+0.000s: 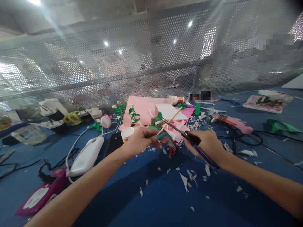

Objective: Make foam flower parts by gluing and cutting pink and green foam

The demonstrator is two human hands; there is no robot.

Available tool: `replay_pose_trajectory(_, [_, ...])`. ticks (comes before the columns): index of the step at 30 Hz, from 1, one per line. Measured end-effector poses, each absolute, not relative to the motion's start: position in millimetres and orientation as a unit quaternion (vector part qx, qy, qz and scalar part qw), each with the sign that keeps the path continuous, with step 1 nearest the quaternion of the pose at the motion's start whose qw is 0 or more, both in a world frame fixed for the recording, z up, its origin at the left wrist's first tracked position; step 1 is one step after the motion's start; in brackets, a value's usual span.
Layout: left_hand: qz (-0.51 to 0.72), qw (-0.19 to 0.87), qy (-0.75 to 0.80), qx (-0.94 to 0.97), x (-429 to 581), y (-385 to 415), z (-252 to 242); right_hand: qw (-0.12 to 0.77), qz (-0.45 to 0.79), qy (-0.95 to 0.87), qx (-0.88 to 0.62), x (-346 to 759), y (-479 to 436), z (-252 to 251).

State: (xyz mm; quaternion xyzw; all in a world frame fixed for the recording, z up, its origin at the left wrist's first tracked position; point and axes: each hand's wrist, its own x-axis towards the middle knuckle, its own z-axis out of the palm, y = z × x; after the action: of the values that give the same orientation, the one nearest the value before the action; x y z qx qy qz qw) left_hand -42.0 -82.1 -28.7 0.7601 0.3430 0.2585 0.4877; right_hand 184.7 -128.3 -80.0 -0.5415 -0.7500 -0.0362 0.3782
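Note:
My left hand (145, 138) is closed on a thin wooden stick (170, 119), which slants up to the right. A small teal piece (161, 136) shows at its fingers; I cannot tell whether it is attached to the stick. Scissors (178, 130) with dark handles are gripped in my right hand (206, 143), their blades pointing up and left toward the stick. How far apart the blades are is hard to make out. Behind the stick are green pieces (156, 119). Just beyond my left hand stands a paper cup (127, 133).
Paper scraps (184, 181) litter the blue table (146, 211). Pink paper (139, 108) and stacked cups (176, 100) lie behind. A pink glue gun (240, 123) with a black cable is at right. At left are a white power bank (87, 156), a phone (114, 143) and a purple object (44, 194).

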Motion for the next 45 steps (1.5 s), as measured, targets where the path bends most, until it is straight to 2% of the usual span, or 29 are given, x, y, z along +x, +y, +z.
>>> replay_pose_trajectory(3, [0.297, 0.408, 0.379, 0.776, -42.8, -85.8, -30.9, 0.369, -0.032, -0.753, -0.544, 184.4, -128.9, -80.5])
replay_pose_trajectory(7, [0.41, 0.175, 0.438, 0.781, -43.6, -95.9, -37.5, 0.38, -0.063, -0.746, -0.544, 181.3, -129.3, -85.3])
replay_pose_trajectory(9, [0.421, 0.137, 0.436, 0.784, -43.1, -98.9, -38.7, 0.388, -0.067, -0.742, -0.542, 180.2, -129.5, -85.7])
replay_pose_trajectory(11, [0.402, 0.212, 0.411, 0.79, -42.1, -98.4, -36.9, 0.39, -0.052, -0.742, -0.542, 180.2, -130.1, -82.7])
replay_pose_trajectory(14, [0.336, 0.398, 0.359, 0.774, -41.0, -92.8, -29.4, 0.37, -0.003, -0.755, -0.541, 182.2, -131.4, -75.1])
replay_pose_trajectory(15, [0.311, 0.435, 0.353, 0.768, -40.9, -90.9, -26.6, 0.363, 0.008, -0.759, -0.541, 182.9, -131.7, -73.1])
replay_pose_trajectory(17, [0.284, 0.444, 0.369, 0.765, -41.2, -88.9, -22.4, 0.36, 0.008, -0.757, -0.546, 183.8, -131.8, -71.4])
replay_pose_trajectory(19, [0.294, 0.388, 0.402, 0.776, -42.1, -89.9, -22.0, 0.366, -0.002, -0.749, -0.552, 183.5, -131.6, -73.0])
replay_pose_trajectory(21, [0.336, 0.287, 0.427, 0.789, -43.6, -93.5, -25.6, 0.369, -0.006, -0.747, -0.552, 181.9, -131.5, -76.4])
replay_pose_trajectory(26, [0.421, -0.085, 0.38, 0.82, -48.1, -103.0, -37.5, 0.384, -0.024, -0.745, -0.544, 177.3, -133.5, -81.3])
replay_pose_trajectory(28, [0.424, -0.127, 0.359, 0.822, -47.8, -104.1, -35.8, 0.383, -0.018, -0.75, -0.539, 177.4, -134.0, -80.6])
replay_pose_trajectory(30, [0.419, -0.051, 0.37, 0.828, -46.2, -103.3, -29.2, 0.383, -0.021, -0.751, -0.537, 179.1, -133.2, -79.5])
replay_pose_trajectory(35, [0.286, 0.388, 0.356, 0.801, -46.7, -94.4, -7.7, 0.37, -0.054, -0.756, -0.538, 187.0, -127.0, -78.4])
replay_pose_trajectory(37, [0.227, 0.479, 0.353, 0.771, -49.8, -89.1, -5.2, 0.365, -0.07, -0.76, -0.533, 188.9, -125.7, -78.5])
replay_pose_trajectory(39, [0.209, 0.5, 0.365, 0.757, -52.4, -84.8, -7.7, 0.361, -0.085, -0.766, -0.526, 189.3, -125.7, -79.2])
replay_pose_trajectory(42, [0.254, 0.453, 0.379, 0.766, -52.8, -84.9, -16.7, 0.357, -0.107, -0.767, -0.522, 187.2, -127.8, -81.5])
replay_pose_trajectory(43, [0.276, 0.41, 0.39, 0.777, -52.1, -87.1, -19.8, 0.355, -0.106, -0.765, -0.526, 185.8, -128.7, -82.4])
replay_pose_trajectory(45, [0.323, 0.261, 0.42, 0.807, -50.1, -94.3, -25.1, 0.355, -0.092, -0.759, -0.539, 182.4, -130.5, -84.1])
